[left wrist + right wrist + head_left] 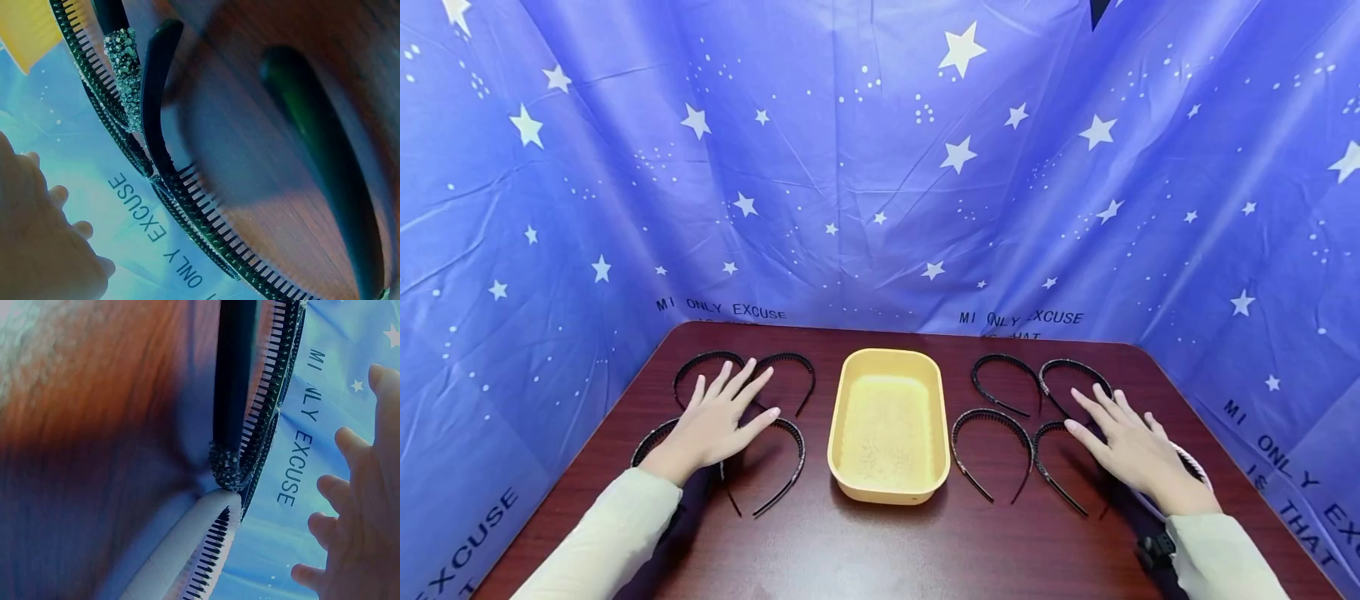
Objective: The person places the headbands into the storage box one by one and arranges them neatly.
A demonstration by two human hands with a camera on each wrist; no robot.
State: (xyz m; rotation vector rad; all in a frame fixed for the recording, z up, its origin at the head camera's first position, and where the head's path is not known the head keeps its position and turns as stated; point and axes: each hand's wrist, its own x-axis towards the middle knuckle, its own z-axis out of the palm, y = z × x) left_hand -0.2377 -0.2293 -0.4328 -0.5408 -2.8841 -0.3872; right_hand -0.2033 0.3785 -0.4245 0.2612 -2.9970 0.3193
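My left hand (pixel 715 421), fingers spread and palm down, is over the left group of black toothed headbands (pixel 801 454). Glittering stones cover part of one headband (pixel 123 75) in the left wrist view. On the right, my right hand (pixel 1138 454) is likewise spread above more black headbands (pixel 992 412), overlapping the front right ones. A whitish headband (pixel 178 544) lies beneath that hand, mostly hidden by it in the head view. Neither hand holds anything. Between the two groups stands a yellow rectangular tray (pixel 891 493) with bare inner floor.
The dark red wooden table (pixel 880 550) has rounded far corners. Around its back and sides hangs a blue curtain (pixel 880 167) with white stars and printed words. A small black device (pixel 1156 550) is at the right wrist.
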